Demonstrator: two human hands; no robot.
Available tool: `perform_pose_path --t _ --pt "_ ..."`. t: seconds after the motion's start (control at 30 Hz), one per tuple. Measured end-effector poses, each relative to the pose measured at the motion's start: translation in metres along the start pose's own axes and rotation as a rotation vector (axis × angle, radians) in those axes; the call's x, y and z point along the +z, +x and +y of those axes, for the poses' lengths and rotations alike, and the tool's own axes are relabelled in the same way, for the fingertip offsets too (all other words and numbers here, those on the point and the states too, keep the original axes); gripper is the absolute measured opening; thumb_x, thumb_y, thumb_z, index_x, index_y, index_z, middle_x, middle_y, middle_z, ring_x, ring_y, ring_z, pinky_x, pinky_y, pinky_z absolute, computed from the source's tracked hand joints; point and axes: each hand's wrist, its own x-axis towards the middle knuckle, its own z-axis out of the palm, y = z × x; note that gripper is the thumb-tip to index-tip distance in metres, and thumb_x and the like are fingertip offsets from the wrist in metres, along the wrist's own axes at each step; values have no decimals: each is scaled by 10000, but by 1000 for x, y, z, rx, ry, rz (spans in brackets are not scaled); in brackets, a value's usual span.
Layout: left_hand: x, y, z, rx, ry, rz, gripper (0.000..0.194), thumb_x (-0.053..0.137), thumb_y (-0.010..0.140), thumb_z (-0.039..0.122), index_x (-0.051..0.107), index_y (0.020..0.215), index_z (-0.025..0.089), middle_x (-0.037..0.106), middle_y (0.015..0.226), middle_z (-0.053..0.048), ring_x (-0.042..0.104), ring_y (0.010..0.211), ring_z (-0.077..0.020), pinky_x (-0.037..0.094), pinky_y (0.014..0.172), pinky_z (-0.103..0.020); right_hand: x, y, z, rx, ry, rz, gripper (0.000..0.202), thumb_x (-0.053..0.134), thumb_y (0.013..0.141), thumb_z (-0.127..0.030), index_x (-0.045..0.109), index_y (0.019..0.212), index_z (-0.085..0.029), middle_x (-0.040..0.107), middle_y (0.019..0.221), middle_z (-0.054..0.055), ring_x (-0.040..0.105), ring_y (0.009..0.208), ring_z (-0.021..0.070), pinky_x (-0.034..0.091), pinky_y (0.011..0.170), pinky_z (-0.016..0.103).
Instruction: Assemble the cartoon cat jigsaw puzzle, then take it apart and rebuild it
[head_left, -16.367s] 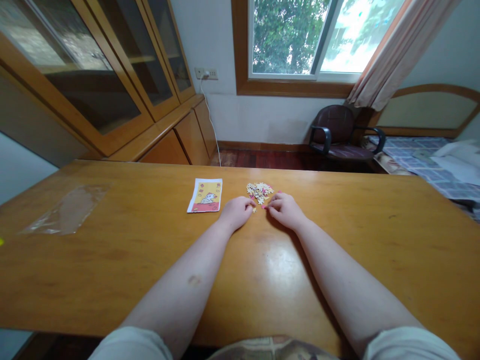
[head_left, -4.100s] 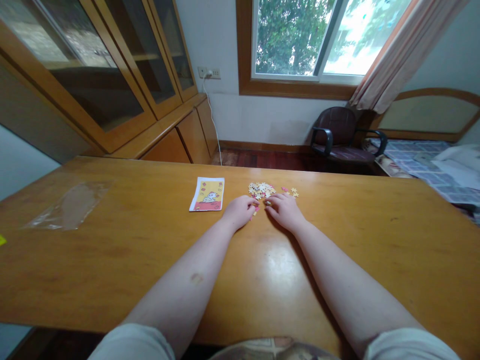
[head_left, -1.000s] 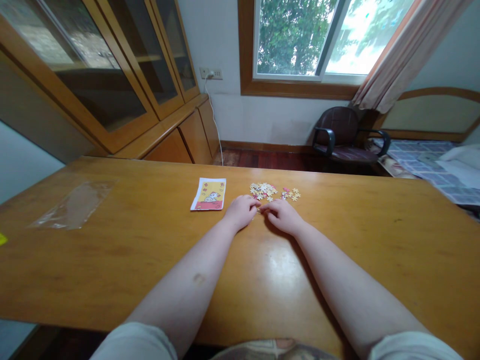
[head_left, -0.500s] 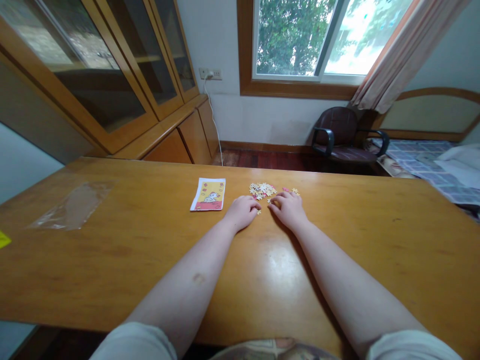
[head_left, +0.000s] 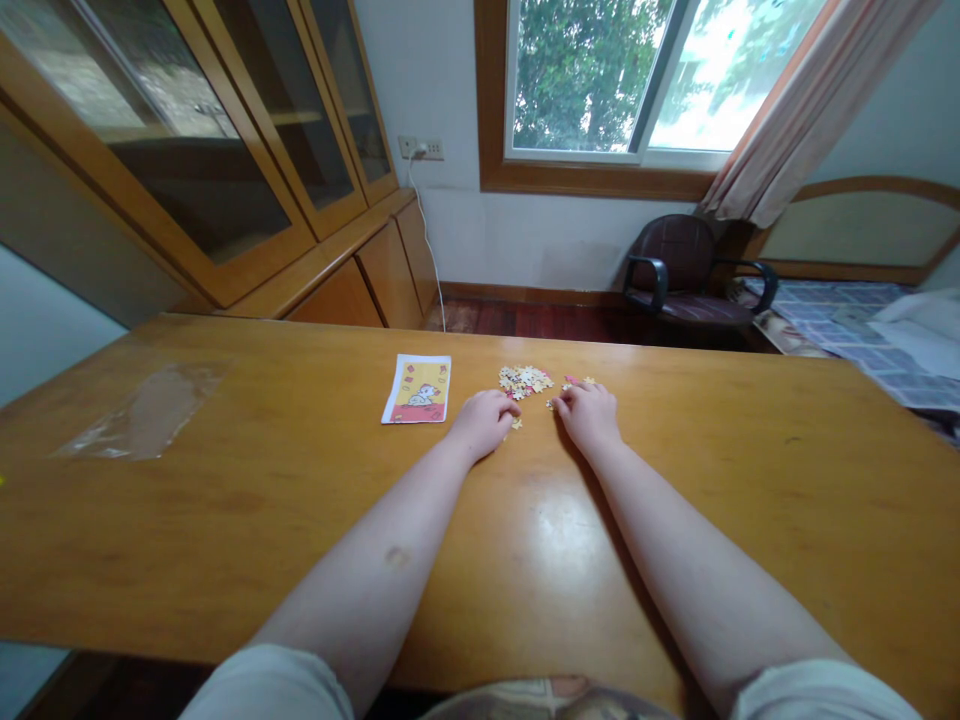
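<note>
A pile of small puzzle pieces (head_left: pixel 525 380) lies near the far edge of the wooden table (head_left: pixel 300 500). My left hand (head_left: pixel 484 422) rests at the pile's near left side, its fingers curled; whatever they hold is too small to make out. One loose piece (head_left: pixel 517 423) is beside its fingertips. To the right of the pile, my right hand (head_left: pixel 589 415) has its fingers bent down at the tabletop, with a small piece (head_left: pixel 550 404) at the fingertips. Several pieces (head_left: pixel 576 381) show just beyond that hand. A card with a white duck picture (head_left: pixel 418 390) lies left of my left hand.
A clear plastic bag (head_left: pixel 150 410) lies flat on the table's left part. Beyond the table are a glass-door cabinet (head_left: pixel 300 130), a dark armchair (head_left: pixel 679 265) and a bed (head_left: pixel 840 310).
My right hand has moved a little to the right, away from the pile, and a small piece at its fingertips has shifted right too. My left hand has hardly moved.
</note>
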Motion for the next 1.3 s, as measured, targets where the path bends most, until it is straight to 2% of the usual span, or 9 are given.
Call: perform_pose_path --t 0.2,0.3,0.4,0.53,0.63,0.9,1.0,1.17,1.3 --pt "-1 0 1 -21 -1 -1 294 468 795 155 739 897 205 700 958 -46 616 940 -197 478 888 -322 -3 -1 -1 -113 70 -35 346 479 900 -365 730 719 -209 699 884 88 569 928 242 375 834 374" --pt "-1 0 2 -29 2 -13 293 467 803 163 738 906 207 701 967 -46 616 944 -198 477 888 -321 -3 -1 0 -54 46 -2 327 484 893 -358 739 752 -209 701 922 99 561 938 260 381 828 393" --pt "0 0 2 -29 4 -13 291 469 805 162 738 908 207 700 967 -48 615 945 -198 475 894 -324 -2 -2 -2 -63 50 -3 284 506 888 -375 733 938 -211 687 1062 101 531 1043 289 370 894 430" --pt "1 0 0 -19 10 -1 287 473 815 170 738 916 215 696 948 -46 612 937 -196 470 905 -327 -1 -7 -8 -317 36 -122 465 529 873 -492 576 1279 -270 518 1380 70 370 1285 338 222 1062 528" --pt "2 0 -1 -16 14 0 283 474 822 181 738 919 212 694 944 -50 613 932 -198 471 904 -330 1 -10 -10 -371 14 -186 518 497 880 -535 520 1337 -292 455 1438 53 279 1351 367 114 1087 609" --pt "2 1 -1 -17 -1 1 288 469 816 170 737 916 205 702 968 -49 615 947 -195 475 902 -325 0 -5 -7 -281 95 -138 223 553 870 -338 699 1023 -266 663 1173 47 435 1249 297 96 1095 615" --pt "1 1 0 -27 -8 -12 292 467 814 172 738 918 206 703 967 -48 615 949 -192 472 910 -323 -1 -5 -8 -278 136 -111 198 538 873 -303 711 959 -258 701 1076 44 506 1165 261 105 1103 582" --pt "0 1 0 -30 -11 -10 290 468 812 175 738 914 209 702 963 -47 616 942 -195 478 898 -323 -6 -6 -10 -399 222 -113 205 520 871 -277 719 913 -254 719 988 33 566 1041 211 152 1118 487" --pt "1 1 -1 -28 -9 3 287 470 807 164 737 904 207 701 953 -48 619 929 -198 483 881 -320 -5 -5 -7 -252 194 -35 224 508 852 -231 729 887 -231 705 1014 54 545 1068 239 180 1103 497"
